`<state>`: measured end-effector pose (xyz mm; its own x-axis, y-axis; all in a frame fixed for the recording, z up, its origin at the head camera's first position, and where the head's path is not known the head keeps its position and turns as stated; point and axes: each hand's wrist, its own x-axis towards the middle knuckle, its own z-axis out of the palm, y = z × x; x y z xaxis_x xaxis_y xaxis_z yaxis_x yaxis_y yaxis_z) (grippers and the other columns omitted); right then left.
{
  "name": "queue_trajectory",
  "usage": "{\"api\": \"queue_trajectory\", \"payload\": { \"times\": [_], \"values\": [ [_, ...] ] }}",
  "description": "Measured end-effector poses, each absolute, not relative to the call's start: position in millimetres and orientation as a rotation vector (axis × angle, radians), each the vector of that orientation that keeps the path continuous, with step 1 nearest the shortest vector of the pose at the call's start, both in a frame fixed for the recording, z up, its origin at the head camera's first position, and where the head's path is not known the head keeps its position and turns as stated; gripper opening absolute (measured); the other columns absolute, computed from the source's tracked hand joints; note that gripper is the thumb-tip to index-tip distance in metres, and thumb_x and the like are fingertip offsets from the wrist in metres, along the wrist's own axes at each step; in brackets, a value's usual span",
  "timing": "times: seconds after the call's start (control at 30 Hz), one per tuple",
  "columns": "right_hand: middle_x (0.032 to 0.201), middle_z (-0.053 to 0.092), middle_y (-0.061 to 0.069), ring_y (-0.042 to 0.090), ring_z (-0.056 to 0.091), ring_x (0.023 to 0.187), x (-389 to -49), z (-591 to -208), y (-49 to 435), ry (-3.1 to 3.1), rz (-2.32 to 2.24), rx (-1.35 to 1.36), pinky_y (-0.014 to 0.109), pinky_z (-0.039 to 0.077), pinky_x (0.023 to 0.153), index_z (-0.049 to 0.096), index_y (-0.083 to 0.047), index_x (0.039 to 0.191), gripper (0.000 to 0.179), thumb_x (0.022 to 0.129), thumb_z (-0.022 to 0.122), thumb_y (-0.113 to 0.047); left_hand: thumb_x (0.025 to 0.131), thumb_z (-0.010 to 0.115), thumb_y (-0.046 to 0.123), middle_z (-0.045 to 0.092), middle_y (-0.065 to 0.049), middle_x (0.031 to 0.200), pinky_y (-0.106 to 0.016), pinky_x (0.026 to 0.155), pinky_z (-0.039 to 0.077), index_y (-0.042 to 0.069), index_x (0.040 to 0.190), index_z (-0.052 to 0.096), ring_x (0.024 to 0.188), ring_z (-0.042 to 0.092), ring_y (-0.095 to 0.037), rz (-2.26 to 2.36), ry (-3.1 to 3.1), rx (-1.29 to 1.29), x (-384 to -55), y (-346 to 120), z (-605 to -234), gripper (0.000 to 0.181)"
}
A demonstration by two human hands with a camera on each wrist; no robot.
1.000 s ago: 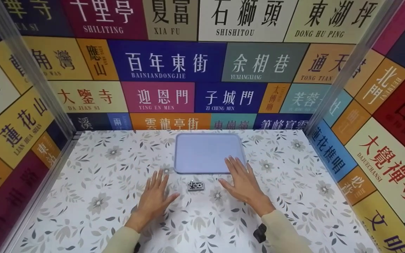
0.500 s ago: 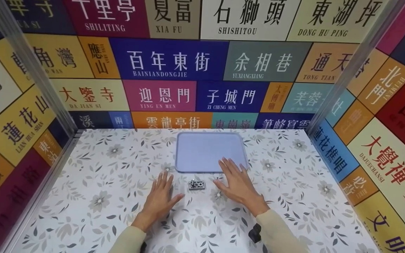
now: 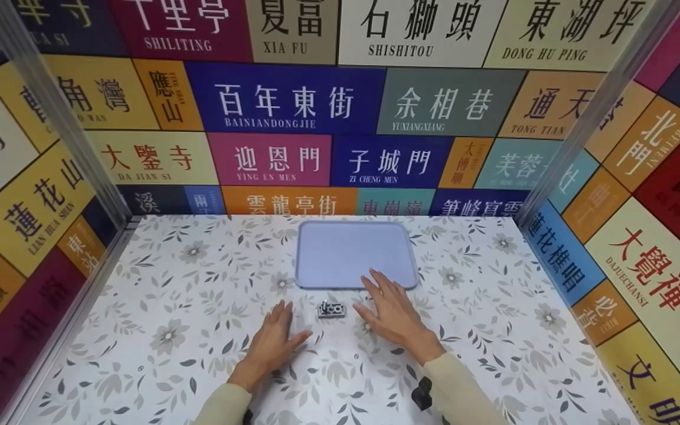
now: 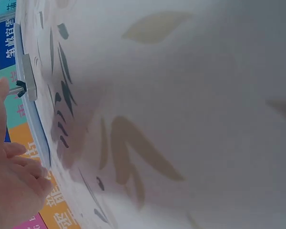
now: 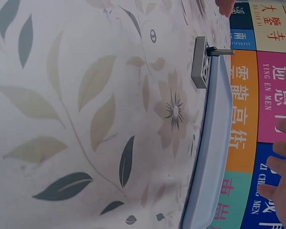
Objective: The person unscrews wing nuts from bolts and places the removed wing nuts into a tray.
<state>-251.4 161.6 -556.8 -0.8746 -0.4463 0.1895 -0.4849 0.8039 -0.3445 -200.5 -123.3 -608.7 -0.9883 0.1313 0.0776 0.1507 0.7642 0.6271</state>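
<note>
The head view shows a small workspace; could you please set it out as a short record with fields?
block: gray, on the table, apart from both hands
pin: stands up from the block
tray: pale blue, beyond the block
left hand: left of the block, holding nothing
right hand: right of the block, fingertips overlapping the tray's near edge in view; contact unclear
table: white, leaf and flower print
back wall: colored panels with lettering

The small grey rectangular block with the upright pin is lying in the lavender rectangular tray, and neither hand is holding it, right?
Not quite: the head view shows the small grey rectangular block on the white flower-patterned tabletop, in front of the lavender tray, not in it. Neither the left hand nor the right hand holds it.
</note>
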Motion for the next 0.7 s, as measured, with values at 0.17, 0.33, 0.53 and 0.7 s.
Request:
{"api": "queue_trajectory", "payload": {
  "times": [0.17, 0.33, 0.53, 0.7],
  "values": [
    [0.161, 0.033, 0.017, 0.036, 0.033, 0.148, -251.9, -561.8, 156.5, -2.868, 0.602, 0.761, 0.055, 0.027, 0.122, 0.037, -0.008, 0.154, 0.068, 0.103, 0.045, -0.053, 0.093, 0.069, 0.044, 0.042, -0.032, 0.151, -0.059, 0.115, 0.036, -0.006, 0.145, 0.043, 0.14, 0.039, -0.052, -1.067, -2.901, -0.194, -202.8, -117.5, -611.2, 0.077],
    [0.16, 0.035, 0.017, 0.037, 0.034, 0.147, -250.0, -566.2, 151.4, -2.892, 0.668, 0.764, 0.055, 0.029, 0.121, 0.037, -0.008, 0.154, 0.067, 0.102, 0.05, -0.049, 0.087, 0.077, 0.037, 0.058, -0.03, 0.13, -0.052, 0.106, 0.049, -0.01, 0.134, 0.054, 0.12, 0.058, -0.046, -1.021, -2.811, -0.223, -205.3, -112.4, -615.8, 0.071],
    [0.162, 0.032, 0.014, 0.036, 0.031, 0.149, -249.1, -569.5, 146.9, -2.962, 0.74, 0.734, 0.056, 0.026, 0.122, 0.032, -0.013, 0.157, 0.067, 0.102, 0.051, -0.048, 0.083, 0.082, 0.031, 0.059, -0.025, 0.121, -0.049, 0.101, 0.052, -0.01, 0.129, 0.058, 0.114, 0.059, -0.039, -0.95, -2.74, -0.279, -209.5, -109.1, -617.6, 0.066],
    [0.161, 0.032, 0.015, 0.036, 0.03, 0.149, -249.3, -571.0, 144.3, -2.982, 0.78, 0.723, 0.058, 0.024, 0.123, 0.031, -0.013, 0.157, 0.067, 0.103, 0.051, -0.046, 0.082, 0.083, 0.031, 0.061, -0.024, 0.122, -0.051, 0.1, 0.051, -0.007, 0.132, 0.057, 0.112, 0.059, -0.04, -0.945, -2.746, -0.261, -212.4, -105.0, -616.7, 0.068]
  ]
}}
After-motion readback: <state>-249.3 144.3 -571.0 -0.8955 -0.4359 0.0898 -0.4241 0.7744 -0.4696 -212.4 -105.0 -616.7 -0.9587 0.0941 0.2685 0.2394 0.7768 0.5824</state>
